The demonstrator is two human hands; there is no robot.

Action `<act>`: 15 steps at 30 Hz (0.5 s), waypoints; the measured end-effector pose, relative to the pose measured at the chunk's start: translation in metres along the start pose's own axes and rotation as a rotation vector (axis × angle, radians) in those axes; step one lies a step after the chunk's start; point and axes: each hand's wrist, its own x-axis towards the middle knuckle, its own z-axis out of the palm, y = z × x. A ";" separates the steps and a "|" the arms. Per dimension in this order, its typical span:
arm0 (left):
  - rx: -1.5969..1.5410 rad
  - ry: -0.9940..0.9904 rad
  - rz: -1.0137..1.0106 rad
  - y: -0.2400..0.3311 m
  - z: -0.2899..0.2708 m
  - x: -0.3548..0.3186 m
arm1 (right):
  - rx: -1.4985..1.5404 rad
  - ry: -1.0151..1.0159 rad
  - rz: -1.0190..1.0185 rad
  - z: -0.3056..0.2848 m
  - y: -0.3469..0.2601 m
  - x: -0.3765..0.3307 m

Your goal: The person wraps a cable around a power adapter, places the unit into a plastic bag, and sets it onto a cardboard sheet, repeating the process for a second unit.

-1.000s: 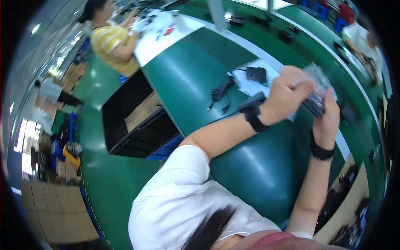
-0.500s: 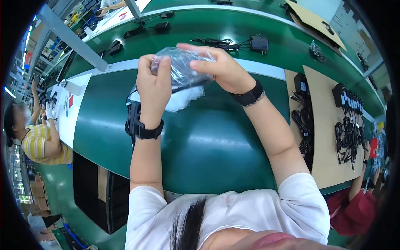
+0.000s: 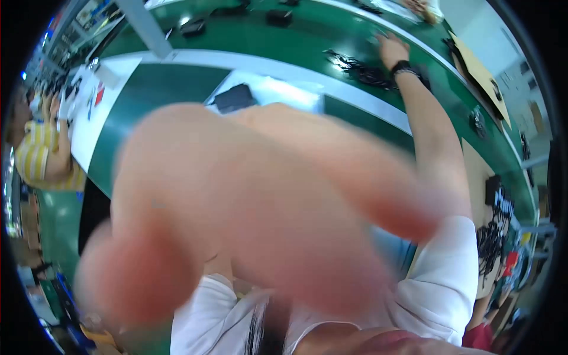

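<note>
Very close to the camera, my left hand [image 3: 236,183] fills the middle of the view, blurred. Its thumb and fingers stand apart and nothing shows between them. My right hand [image 3: 393,52] is stretched out over the far green surface. Its fingertips are small and unclear there, so any hold is hidden. Nearest to it lies a bundle of black cables [image 3: 367,72], with a dark shape partly behind the wrist. Beyond my left hand, a black power adapter [image 3: 234,98] lies by shiny pale plastic bags [image 3: 284,89] on the green table [image 3: 171,83].
More black adapters [image 3: 279,18] lie along the far green surface. A metal post [image 3: 145,26] rises at the left. Cardboard with adapters and coiled cables [image 3: 491,239] is at the right. A person in yellow stripes [image 3: 44,154] works at the left; another in red is lower right.
Both hands have let go of the clear plastic bag. My left hand has come up close to the camera; my right has reached far forward and right. The view has shifted.
</note>
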 end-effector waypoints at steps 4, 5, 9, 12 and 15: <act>-0.211 -0.253 0.087 -0.008 0.033 0.003 | 0.083 -0.032 0.050 0.059 0.082 0.010; -0.235 -0.274 0.075 -0.016 0.032 -0.001 | 0.193 -0.041 0.030 0.067 0.066 0.016; -0.293 -0.223 0.161 0.003 0.034 -0.017 | 0.175 0.008 0.104 0.008 0.064 0.004; -0.238 -0.083 0.300 0.040 0.020 -0.034 | 0.428 -0.169 0.338 -0.063 0.023 -0.028; -0.243 -0.025 0.467 0.046 0.011 -0.030 | 0.732 -0.169 0.588 -0.081 0.043 -0.074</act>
